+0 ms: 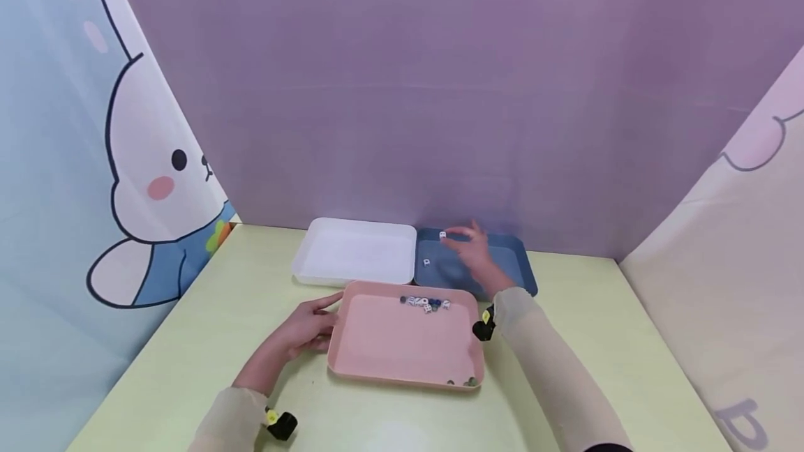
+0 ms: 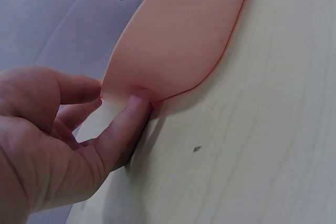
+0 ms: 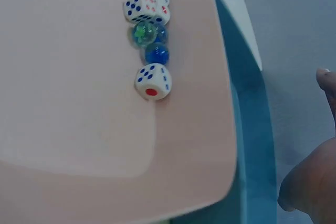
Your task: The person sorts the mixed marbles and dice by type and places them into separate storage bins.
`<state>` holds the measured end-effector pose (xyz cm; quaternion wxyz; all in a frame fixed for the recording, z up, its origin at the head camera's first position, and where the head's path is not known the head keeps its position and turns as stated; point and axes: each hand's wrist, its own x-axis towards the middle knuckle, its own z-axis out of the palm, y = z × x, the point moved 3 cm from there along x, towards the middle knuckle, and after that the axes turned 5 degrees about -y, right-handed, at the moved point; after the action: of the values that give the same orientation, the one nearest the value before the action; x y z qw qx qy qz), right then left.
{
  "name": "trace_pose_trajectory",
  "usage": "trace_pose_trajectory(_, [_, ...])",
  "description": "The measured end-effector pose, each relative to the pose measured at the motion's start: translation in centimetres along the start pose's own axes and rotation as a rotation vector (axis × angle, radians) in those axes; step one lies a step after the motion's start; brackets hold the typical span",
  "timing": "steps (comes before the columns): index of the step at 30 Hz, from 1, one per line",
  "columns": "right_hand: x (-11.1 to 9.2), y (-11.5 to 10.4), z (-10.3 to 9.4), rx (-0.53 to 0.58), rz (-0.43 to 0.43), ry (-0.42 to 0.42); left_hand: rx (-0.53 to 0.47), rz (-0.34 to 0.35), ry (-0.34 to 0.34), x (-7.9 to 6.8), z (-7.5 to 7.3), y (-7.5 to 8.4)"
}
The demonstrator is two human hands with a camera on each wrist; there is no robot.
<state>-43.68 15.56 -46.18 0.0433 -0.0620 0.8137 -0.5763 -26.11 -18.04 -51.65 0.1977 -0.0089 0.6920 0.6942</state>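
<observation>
Over the blue tray (image 1: 511, 260), my right hand (image 1: 474, 255) pinches a white die (image 1: 442, 235) between thumb and fingertips. Another die (image 1: 426, 263) lies in that tray, below and left of the hand. My left hand (image 1: 306, 328) holds the left side of the pink tray (image 1: 396, 347); the left wrist view shows its thumb against the outer wall and a finger at the rim. White dice (image 3: 153, 81) with blue and red pips and glass marbles (image 3: 156, 54) sit in a row along the pink tray's far side. A few greenish marbles (image 1: 472, 381) lie in its near right corner.
A white tray (image 1: 358, 253) stands at the back left, side by side with the blue one. The pink tray sits in front of both on the pale yellow table (image 1: 584, 340). A purple backdrop (image 1: 402, 103) rises behind, with printed cloth panels at either side.
</observation>
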Motion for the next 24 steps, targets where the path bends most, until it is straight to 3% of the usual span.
trace_pose_trajectory(7, [0.42,0.57,-0.20,-0.012,0.012,0.037,-0.011,0.018,0.001,0.05,-0.02,0.14])
trace_pose_trajectory(15, [0.89,0.91,0.43,-0.026,0.058,-0.002,-0.006,0.003,0.036,-0.76,-0.24,0.05])
trace_pose_trajectory(24, [0.93,0.79,0.40,-0.024,0.049,-0.008,0.005,-0.007,0.035,-0.11,-0.15,-0.01])
